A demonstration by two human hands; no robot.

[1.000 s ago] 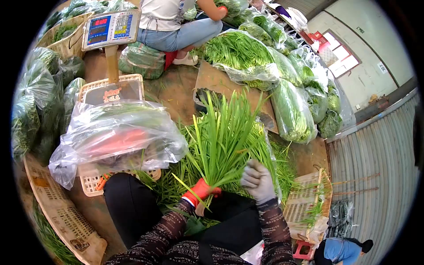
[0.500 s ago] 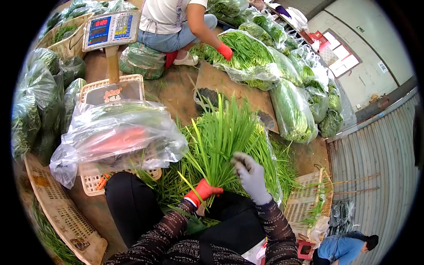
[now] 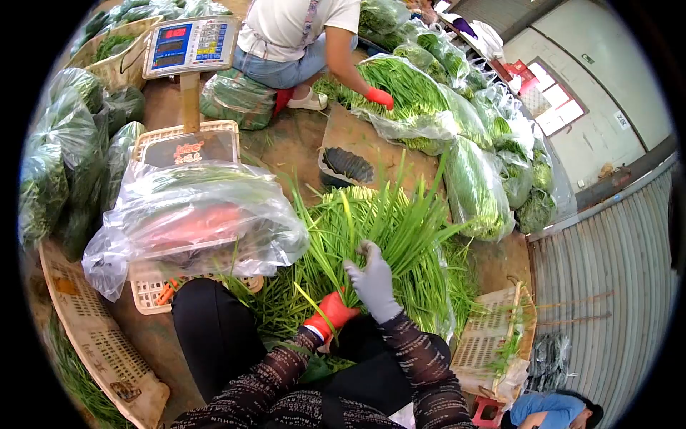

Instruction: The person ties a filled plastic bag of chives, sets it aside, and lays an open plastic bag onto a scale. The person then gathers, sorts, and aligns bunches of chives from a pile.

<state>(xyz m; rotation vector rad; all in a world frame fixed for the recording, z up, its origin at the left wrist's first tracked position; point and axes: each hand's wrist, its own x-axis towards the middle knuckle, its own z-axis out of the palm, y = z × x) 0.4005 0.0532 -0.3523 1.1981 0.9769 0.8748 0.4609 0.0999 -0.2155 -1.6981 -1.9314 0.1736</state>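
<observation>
In a red glove, my left hand (image 3: 334,313) is closed round the lower ends of a bunch of long green leafy stalks (image 3: 389,229). My right hand (image 3: 373,282), gloved in grey, is at the bunch just above and right of the left, thumb and fingers apart among the leaves; whether it pinches any is unclear. The bunch fans out upward and to the right. Beneath it lies a large heap of the same greens (image 3: 421,293), partly on clear plastic. One yellowish leaf (image 3: 314,306) sticks out left of my left hand.
A scale display (image 3: 191,44) stands at upper left; a plastic-wrapped bundle (image 3: 196,222) lies on its platform. Crates (image 3: 107,343) (image 3: 486,339) flank me. A co-worker (image 3: 300,36) sits ahead, a red-gloved hand at bagged greens (image 3: 400,86). Another person (image 3: 547,411) is at lower right.
My right hand has moved left into the bunch, close to my left hand. The bunch has spread to the right. The co-worker ahead has reached down to the bagged greens. The view has shifted slightly.
</observation>
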